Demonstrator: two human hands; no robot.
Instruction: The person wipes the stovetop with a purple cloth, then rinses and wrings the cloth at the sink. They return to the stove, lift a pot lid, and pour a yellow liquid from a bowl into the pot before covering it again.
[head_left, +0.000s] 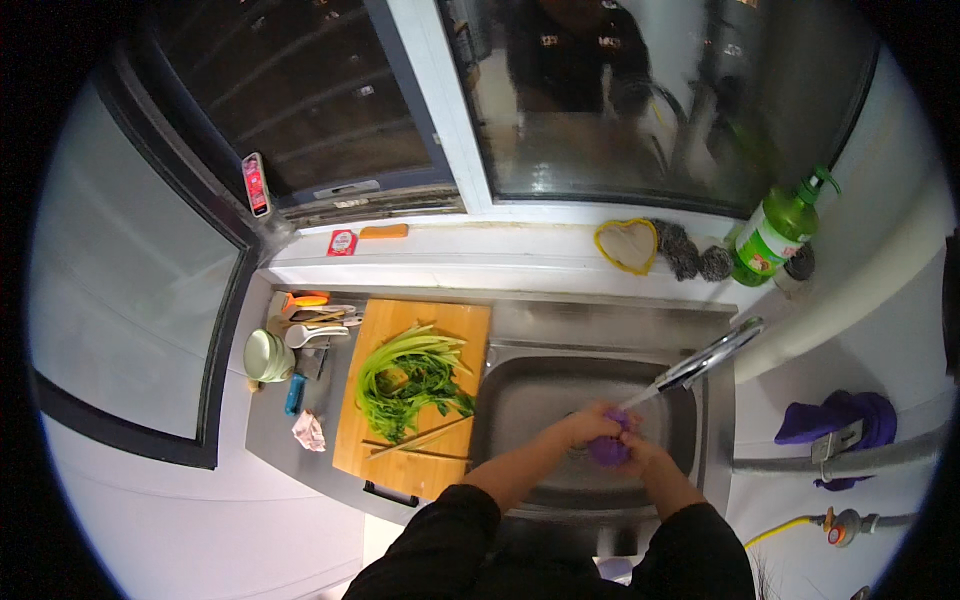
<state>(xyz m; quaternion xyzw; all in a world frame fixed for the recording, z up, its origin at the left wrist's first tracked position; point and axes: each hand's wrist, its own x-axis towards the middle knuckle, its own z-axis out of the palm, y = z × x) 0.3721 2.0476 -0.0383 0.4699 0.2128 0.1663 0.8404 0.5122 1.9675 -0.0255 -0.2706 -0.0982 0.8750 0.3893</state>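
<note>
A purple cloth (609, 451) is bunched between my two hands over the stainless steel sink (517, 420). My left hand (592, 424) grips it from the left, and my right hand (637, 451) holds its right side. Just above them is the chrome faucet (709, 356), with a stream of water falling onto the cloth and fingers. Left of the sink lies a wooden cutting board (470, 330) bearing leafy green stalks (412, 367) and a pair of wooden chopsticks (420, 437).
Stacked bowls (262, 355), a white spoon (304, 335), a blue-handled tool (295, 395) and crumpled paper (308, 431) sit left of the board. A green pump bottle (772, 232) and steel-wool scrubbers (680, 255) line the sill. Another purple cloth (840, 424) hangs at the right wall.
</note>
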